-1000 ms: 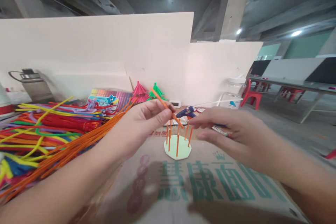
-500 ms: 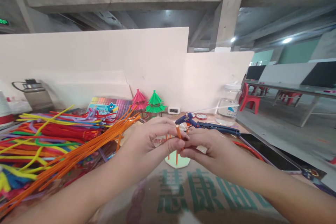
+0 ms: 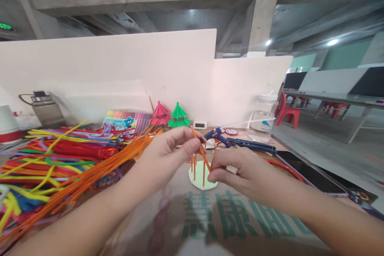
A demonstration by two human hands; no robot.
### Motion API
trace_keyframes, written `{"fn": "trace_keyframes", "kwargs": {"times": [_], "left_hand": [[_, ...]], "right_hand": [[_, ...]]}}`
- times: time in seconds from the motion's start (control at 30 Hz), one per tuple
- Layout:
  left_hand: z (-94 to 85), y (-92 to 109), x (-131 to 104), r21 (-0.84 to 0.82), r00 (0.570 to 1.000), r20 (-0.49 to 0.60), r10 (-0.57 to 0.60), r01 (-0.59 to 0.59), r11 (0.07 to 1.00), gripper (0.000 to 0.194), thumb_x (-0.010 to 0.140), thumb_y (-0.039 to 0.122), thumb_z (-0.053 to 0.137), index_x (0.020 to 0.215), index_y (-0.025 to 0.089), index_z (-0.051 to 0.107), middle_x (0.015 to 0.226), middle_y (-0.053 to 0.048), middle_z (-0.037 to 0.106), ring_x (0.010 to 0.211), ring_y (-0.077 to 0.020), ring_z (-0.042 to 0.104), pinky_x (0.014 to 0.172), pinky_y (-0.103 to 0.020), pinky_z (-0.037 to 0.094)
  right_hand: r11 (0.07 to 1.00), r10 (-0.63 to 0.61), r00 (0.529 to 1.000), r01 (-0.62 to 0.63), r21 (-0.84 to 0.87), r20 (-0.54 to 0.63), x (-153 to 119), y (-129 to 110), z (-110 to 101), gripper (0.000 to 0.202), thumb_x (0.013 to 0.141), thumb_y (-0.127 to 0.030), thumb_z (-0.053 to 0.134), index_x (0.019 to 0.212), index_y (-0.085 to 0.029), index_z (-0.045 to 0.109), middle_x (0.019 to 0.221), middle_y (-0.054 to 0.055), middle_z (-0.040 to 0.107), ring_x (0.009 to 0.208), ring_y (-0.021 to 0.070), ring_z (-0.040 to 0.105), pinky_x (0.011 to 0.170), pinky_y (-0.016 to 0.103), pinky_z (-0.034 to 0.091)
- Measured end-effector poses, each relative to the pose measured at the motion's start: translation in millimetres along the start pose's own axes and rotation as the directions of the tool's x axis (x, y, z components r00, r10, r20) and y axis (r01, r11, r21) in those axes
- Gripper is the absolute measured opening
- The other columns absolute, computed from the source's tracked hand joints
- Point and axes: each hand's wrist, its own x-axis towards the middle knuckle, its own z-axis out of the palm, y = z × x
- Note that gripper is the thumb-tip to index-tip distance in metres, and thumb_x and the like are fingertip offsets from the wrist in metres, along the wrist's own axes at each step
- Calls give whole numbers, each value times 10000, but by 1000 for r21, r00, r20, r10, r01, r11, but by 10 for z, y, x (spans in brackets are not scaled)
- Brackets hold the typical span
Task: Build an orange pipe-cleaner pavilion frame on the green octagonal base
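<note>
Between my two hands a short orange pipe cleaner [image 3: 203, 153] slants down to the right. My left hand [image 3: 177, 148] pinches its upper part between thumb and fingers. The lower end is in the closed fingertips of my right hand [image 3: 231, 166]. Just behind and below stands a pale green, many-sided base [image 3: 196, 182] with several upright orange stems [image 3: 204, 174] on it; my hands cover part of it. A bundle of long orange pipe cleaners [image 3: 99, 168] lies left of my left hand.
Loose coloured pipe cleaners [image 3: 75, 148] pile up at left. Behind are a marker set [image 3: 129, 122], pink [image 3: 160, 113] and green [image 3: 179, 116] tree crafts and a small clock [image 3: 199, 125]. A glue gun [image 3: 216, 136], pliers [image 3: 252, 144], water jug [image 3: 264, 118] and phone [image 3: 310, 172] sit rightward.
My left hand has lifted slightly up and left, away from my right fingertips. More of the orange pipe cleaner and the green base shows between the hands.
</note>
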Motion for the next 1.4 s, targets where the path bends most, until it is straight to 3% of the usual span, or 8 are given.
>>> {"fn": "trace_keyframes", "kwargs": {"times": [0.23, 0.37, 0.47, 0.67, 0.8, 0.9, 1.03, 1.4], "left_hand": [[-29, -123, 146, -535, 950, -10, -311, 257, 805, 223, 826, 346, 784, 775, 162, 669, 703, -15, 695, 616, -122, 630, 626, -217, 518], [-21, -90, 152, -595, 930, -51, -364, 265, 759, 140, 894, 242, 706, 787, 155, 682, 666, -12, 686, 613, -112, 650, 618, -194, 537], [-32, -79, 172, -585, 930, -83, -359, 246, 773, 145, 882, 247, 723, 774, 162, 677, 672, -7, 693, 618, -103, 653, 624, -187, 538], [-152, -96, 227, -513, 939, -172, -297, 171, 841, 212, 830, 353, 784, 865, 167, 688, 773, -11, 716, 697, -113, 666, 711, -221, 551], [-203, -91, 253, -485, 923, -238, -302, 156, 860, 202, 880, 330, 726, 947, 143, 693, 819, -42, 726, 725, -130, 683, 698, -229, 556], [-214, -91, 269, -487, 909, -268, -321, 160, 859, 173, 903, 312, 694, 937, 141, 692, 815, -43, 722, 700, -130, 678, 667, -227, 553], [-234, -115, 287, -484, 911, -279, -305, 141, 864, 143, 920, 295, 667, 914, 155, 694, 835, -42, 727, 711, -137, 683, 663, -231, 554], [-319, -190, 294, -496, 935, -249, -252, 100, 863, 208, 870, 356, 725, 873, 152, 685, 790, -39, 713, 702, -143, 673, 707, -252, 550]], "right_hand": [[998, 36, 998, -34, 47, -45, -2, -53, -128, 198, 927, -290, 600, 772, -234, 709, 708, -22, 705, 654, 134, 610, 586, 241, 400], [996, -7, 988, -7, -88, -157, -20, -22, -263, 366, 950, -405, 553, 645, -221, 634, 584, -17, 615, 552, 127, 533, 520, 247, 351], [985, -2, 978, -34, -170, -207, -14, 138, -428, 273, 959, -378, 509, 819, -239, 697, 704, 1, 686, 607, 146, 582, 548, 255, 381], [888, 306, 946, -325, -327, -109, 108, 803, -682, 253, 895, -432, 588, 825, -247, 747, 713, 17, 729, 622, 186, 625, 548, 276, 389], [871, 390, 917, -397, -289, -85, 227, 1286, -509, 383, 927, -520, 549, 1026, -225, 773, 958, 68, 789, 824, 248, 708, 678, 309, 463], [874, 409, 900, -434, -219, -150, 359, 1606, -251, 409, 910, -388, 610, 1270, -211, 691, 1168, 87, 759, 1019, 261, 706, 830, 309, 494], [861, 449, 883, -469, -199, -137, 608, 1901, 66, 431, 861, -379, 701, 1236, -168, 695, 1160, 113, 755, 1017, 265, 711, 841, 303, 512], [769, 613, 763, -636, -70, -206, 929, 2006, 400, 272, 936, -339, 655, 1116, -136, 671, 1091, 101, 712, 989, 236, 689, 856, 391, 571]]}}
